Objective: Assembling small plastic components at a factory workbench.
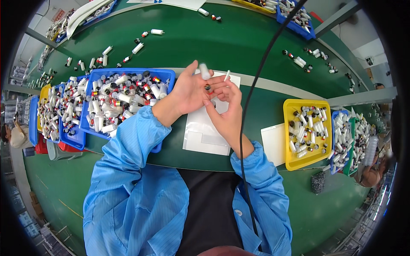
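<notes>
Head view: white bottle — held in the loosely cupped left hand, above the counter. Right hand — fingers curled, hold on thin white rod cannot be told; wrist crossed by black cable. Reddish wall sign: too small to be read.

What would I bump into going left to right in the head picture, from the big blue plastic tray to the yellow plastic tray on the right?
Big blue rectangular plastic tray, person's left hand, person's right hand, flat white sheet, rectangular yellow plastic tray beside that sheet.
</notes>
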A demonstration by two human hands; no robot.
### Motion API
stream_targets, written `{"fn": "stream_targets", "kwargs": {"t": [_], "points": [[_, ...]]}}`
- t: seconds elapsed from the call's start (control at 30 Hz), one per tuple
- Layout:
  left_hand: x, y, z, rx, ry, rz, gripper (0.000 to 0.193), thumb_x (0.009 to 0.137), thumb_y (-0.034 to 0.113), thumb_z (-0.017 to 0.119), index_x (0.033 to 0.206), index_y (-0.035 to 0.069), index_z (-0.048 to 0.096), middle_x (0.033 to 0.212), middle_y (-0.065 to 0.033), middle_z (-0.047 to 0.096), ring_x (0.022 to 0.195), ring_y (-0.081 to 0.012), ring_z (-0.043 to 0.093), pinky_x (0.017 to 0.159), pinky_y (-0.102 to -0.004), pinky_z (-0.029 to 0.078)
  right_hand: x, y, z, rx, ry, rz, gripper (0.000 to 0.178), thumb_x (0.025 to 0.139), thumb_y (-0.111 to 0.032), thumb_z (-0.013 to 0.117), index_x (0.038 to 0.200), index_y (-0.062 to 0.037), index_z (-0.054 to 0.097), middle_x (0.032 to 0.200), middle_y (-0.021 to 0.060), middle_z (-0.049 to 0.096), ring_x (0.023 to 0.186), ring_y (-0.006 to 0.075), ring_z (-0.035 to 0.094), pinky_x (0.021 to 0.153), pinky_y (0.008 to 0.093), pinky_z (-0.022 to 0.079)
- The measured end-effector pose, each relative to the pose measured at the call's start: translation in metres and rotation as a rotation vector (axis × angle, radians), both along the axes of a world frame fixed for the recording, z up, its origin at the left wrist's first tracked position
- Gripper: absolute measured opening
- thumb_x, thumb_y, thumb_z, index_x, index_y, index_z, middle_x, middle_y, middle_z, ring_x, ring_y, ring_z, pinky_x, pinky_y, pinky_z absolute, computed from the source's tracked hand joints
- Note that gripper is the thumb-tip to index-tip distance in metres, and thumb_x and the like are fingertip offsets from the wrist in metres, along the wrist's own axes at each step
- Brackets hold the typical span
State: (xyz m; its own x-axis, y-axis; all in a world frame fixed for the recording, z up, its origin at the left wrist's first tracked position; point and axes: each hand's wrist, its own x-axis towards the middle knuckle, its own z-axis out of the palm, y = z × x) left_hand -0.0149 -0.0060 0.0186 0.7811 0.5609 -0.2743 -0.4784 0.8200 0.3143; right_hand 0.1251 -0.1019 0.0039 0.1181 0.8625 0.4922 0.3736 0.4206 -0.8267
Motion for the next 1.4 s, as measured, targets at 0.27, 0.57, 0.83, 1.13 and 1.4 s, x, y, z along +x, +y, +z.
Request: {"fn": "stream_targets", "kwargs": {"t": [0.27,0.57,0.83,1.13,1.4], "points": [[0.01,-0.01,0.012,0.21,0.009,-0.003,0.053,0.087,0.02,0.046,0.136,0.0,0.049,0.143,-0.0185,0.051,0.133,-0.0273,0.046,0.112,-0.0426,0.033,0.008,0.003,-0.029,-0.145,0.521,0.094,0.066,0.088,0.006,0.064,0.142,-0.0009,0.028,0.093,0.0094,0.063,0.089,0.0153,0.063,0.089,0.0318,0.051],[0.012,-0.015,0.003,0.828,0.511,-0.062,0.053,0.089,0.001,0.052,0.141,0.0,0.046,0.141,-0.0133,0.055,0.129,-0.0206,0.052,0.111,-0.0354,0.037,0.014,0.005,-0.031,-0.124,0.248,-0.052,0.076,0.085,0.009,0.065,0.148,-0.0014,0.024,0.091,0.006,0.056,0.091,0.0137,0.056,0.089,0.0317,0.048],[0.013,-0.006,-0.002,0.725,0.527,-0.026,0.04,0.094,0.006,0.067,0.131,-0.004,0.055,0.115,-0.0109,0.07,0.103,-0.0148,0.066,0.093,-0.0281,0.052,0.018,0.005,-0.032,0.015,0.271,-0.107,0.066,0.085,0.004,0.067,0.143,0.0026,0.036,0.086,0.0053,0.063,0.087,0.0146,0.063,0.088,0.0326,0.05],[0.014,-0.011,-0.001,0.707,0.506,0.082,0.034,0.099,0.004,0.058,0.132,-0.001,0.055,0.118,-0.0126,0.068,0.107,-0.0169,0.066,0.095,-0.0301,0.052,0.019,0.006,-0.03,-0.021,0.233,-0.08,0.051,0.087,-0.001,0.071,0.132,0.0021,0.047,0.099,0.0072,0.062,0.096,0.0151,0.061,0.096,0.0351,0.046],[0.014,-0.008,-0.001,0.732,0.514,0.063,0.031,0.102,0.006,0.055,0.133,0.0,0.056,0.124,-0.0108,0.066,0.113,-0.0177,0.064,0.101,-0.0322,0.051,0.042,0.006,-0.009,-0.18,0.742,0.032,0.011,0.093,-0.001,0.066,0.103,0.0021,0.063,0.095,0.0081,0.064,0.082,0.0157,0.063,0.08,0.0302,0.052]]}}
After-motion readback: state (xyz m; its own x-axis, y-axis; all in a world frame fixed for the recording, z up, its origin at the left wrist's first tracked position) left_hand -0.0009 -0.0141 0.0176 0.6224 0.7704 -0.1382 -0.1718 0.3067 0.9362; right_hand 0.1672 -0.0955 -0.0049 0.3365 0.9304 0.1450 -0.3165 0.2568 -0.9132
